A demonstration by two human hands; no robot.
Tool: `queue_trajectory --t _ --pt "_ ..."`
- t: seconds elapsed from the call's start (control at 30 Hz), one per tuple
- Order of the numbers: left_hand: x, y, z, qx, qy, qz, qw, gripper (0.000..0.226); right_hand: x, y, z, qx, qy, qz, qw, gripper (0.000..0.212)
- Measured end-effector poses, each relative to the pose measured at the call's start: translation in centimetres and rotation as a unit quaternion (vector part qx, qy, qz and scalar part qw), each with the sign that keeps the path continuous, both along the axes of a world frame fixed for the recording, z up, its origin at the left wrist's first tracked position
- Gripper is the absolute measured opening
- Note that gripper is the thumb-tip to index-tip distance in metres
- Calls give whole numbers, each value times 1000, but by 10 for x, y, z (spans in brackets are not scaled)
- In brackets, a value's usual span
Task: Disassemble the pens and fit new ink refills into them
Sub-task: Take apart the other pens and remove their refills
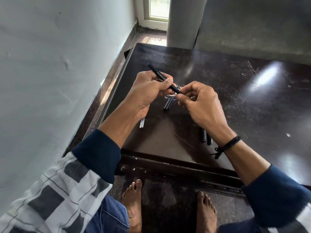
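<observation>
My left hand (pixel 149 90) grips a black pen barrel (pixel 159 75) with white lettering, its far end pointing up and left above the table. My right hand (pixel 200 103) pinches the pen's near tip end between thumb and fingers. Below the hands a black pen cap (pixel 167 105) lies on the dark table (pixel 235 91). Two clear refill tubes (pixel 142 122) show under my left wrist. Two more black pens (pixel 206 137) lie under my right wrist, partly hidden.
The table's left edge runs close to a white wall (pixel 50 64). Its near edge has a dark rail (pixel 176 169), and my bare feet (pixel 134 199) stand on the floor below. A grey sofa (pixel 252 22) stands behind the table.
</observation>
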State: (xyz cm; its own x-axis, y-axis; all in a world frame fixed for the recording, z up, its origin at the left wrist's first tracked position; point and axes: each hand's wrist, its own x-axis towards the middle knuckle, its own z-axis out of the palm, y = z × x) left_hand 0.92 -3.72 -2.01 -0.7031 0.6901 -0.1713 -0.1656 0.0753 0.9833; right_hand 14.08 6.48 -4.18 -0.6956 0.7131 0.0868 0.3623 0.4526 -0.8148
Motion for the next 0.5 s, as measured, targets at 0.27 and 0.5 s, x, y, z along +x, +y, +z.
queue_trajectory --t 0.27,0.5 --pt "-2 0 1 2 -6 6 1000 4 0 1 0 -3 5 18 1000 12" --pt "-1 0 -1 3 -2 -2 1000 3 0 1 -1 -8 -11 5 1000 8"
